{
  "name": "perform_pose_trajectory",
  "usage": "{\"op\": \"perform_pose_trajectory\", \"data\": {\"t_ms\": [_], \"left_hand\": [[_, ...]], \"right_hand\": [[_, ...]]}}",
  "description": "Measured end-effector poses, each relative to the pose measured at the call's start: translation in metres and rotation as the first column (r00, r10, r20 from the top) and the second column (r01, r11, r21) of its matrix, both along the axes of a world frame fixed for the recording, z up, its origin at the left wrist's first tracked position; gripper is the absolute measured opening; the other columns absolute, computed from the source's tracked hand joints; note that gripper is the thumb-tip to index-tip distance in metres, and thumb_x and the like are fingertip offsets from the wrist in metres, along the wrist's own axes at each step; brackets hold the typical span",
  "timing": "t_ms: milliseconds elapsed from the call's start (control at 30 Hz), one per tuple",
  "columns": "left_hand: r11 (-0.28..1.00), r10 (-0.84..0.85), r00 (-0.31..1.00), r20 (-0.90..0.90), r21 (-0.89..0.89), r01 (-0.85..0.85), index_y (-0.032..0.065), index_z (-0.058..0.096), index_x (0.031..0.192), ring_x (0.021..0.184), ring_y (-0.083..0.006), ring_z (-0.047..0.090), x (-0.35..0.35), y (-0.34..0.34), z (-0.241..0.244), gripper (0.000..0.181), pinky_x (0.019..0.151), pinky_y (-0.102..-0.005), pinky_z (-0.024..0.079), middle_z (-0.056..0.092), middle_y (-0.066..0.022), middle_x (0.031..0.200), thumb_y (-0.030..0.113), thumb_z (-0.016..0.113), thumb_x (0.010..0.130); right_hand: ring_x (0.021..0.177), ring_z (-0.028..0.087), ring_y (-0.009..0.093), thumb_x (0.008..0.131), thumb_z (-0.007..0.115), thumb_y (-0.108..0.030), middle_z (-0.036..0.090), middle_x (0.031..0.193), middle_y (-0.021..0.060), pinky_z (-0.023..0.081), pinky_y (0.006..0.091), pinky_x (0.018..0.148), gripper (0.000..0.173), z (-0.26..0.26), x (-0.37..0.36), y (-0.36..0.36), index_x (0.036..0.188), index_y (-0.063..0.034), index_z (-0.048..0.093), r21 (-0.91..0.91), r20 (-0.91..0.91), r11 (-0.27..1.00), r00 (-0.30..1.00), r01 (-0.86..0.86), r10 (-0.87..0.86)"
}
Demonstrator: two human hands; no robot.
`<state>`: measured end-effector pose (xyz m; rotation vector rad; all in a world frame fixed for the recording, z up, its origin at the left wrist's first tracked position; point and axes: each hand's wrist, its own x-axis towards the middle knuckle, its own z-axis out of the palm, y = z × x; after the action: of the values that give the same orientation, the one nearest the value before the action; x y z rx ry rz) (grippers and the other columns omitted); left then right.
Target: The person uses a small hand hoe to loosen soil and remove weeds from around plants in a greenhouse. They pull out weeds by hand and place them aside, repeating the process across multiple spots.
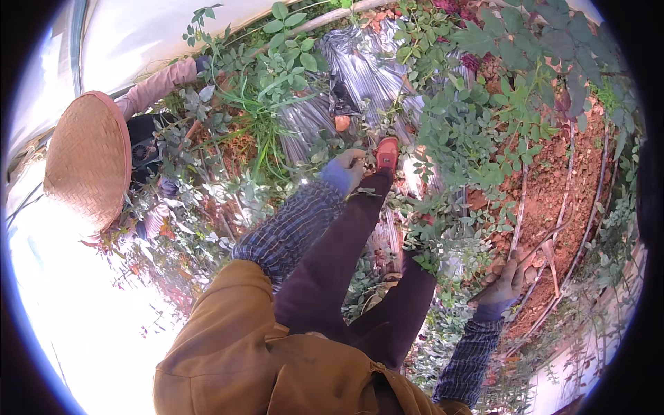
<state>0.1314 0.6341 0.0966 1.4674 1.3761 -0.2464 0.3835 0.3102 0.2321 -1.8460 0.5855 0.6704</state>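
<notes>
My left hand [350,167], in a blue cuff and plaid sleeve, is over my leg beside the red shoe [387,153]. Its fingers are bent near leafy stems; whether they pinch anything is too small to see. Out to the right, my right hand [502,286] grips a thin brown forked stick [539,243], possibly a tool handle. The fork spreads over reddish soil [544,202]. Green rose-like bushes [456,135] grow between the two hands. Crinkled silvery plastic film [363,67] covers the ground ahead of my foot.
At the left, another person in a woven conical hat [88,161] reaches a pink sleeve [161,83] into the plants. Thin irrigation hoses [565,176] run along the soil at right. Long grass [267,124] and dark red blooms [469,62] stand ahead. White sheeting [150,31] lines the upper left.
</notes>
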Motion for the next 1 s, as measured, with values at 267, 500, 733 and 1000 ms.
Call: {"op": "perform_pose_trajectory", "data": {"t_ms": [267,500,733,1000], "left_hand": [[0.599,-0.672,0.457,-0.583,-0.066,0.798,0.0084,0.062,0.115,0.09,-0.0384,0.069,-0.09,0.201,-0.061,0.025,0.076,-0.0476,0.056,0.07,-0.0199,0.094,0.018,0.052,0.094],[0.175,-0.642,-0.033,-0.766,-0.188,0.966,0.0138,0.049,0.139,0.122,-0.0331,0.059,-0.209,0.24,-0.106,0.04,0.099,-0.0507,0.048,0.055,-0.0151,0.141,0.024,0.045,0.101],[0.549,-0.602,0.0,-0.799,-0.414,0.726,0.0107,0.046,0.142,0.114,-0.031,0.064,-0.155,0.255,-0.078,0.041,0.091,-0.0473,0.053,0.06,-0.0176,0.133,0.022,0.046,0.102],[0.713,-0.531,0.078,-0.844,-0.395,0.579,0.0031,0.041,0.143,0.11,-0.0334,0.068,-0.163,0.261,-0.07,0.047,0.089,-0.0456,0.056,0.067,-0.0222,0.122,0.018,0.053,0.1]], "right_hand": [[0.045,0.047,0.007,0.103,0.053,-0.018,0.057,0.062,0.0005,0.04,0.0205,0.045,0.034,0.023,-0.108,0.05,0.131,0.0017,0.057,-0.046,-0.178,0.996,0.982,-0.074,0.065],[0.046,0.047,0.006,0.104,0.05,-0.015,0.055,0.062,0.0004,0.039,0.0199,0.044,0.035,0.033,-0.116,0.072,0.134,0.0018,0.056,-0.098,-0.185,0.99,0.979,-0.102,0.082],[0.048,0.048,0.006,0.103,0.05,-0.014,0.054,0.06,0.0006,0.039,0.0205,0.046,0.036,0.021,-0.119,0.084,0.134,0.0019,0.054,-0.178,-0.219,0.969,0.967,-0.171,0.13],[0.049,0.049,0.006,0.103,0.048,-0.013,0.055,0.061,0.0007,0.04,0.0204,0.047,0.035,0.008,-0.125,0.103,0.134,0.0032,0.053,-0.132,-0.309,0.969,0.938,-0.209,0.16]]}}
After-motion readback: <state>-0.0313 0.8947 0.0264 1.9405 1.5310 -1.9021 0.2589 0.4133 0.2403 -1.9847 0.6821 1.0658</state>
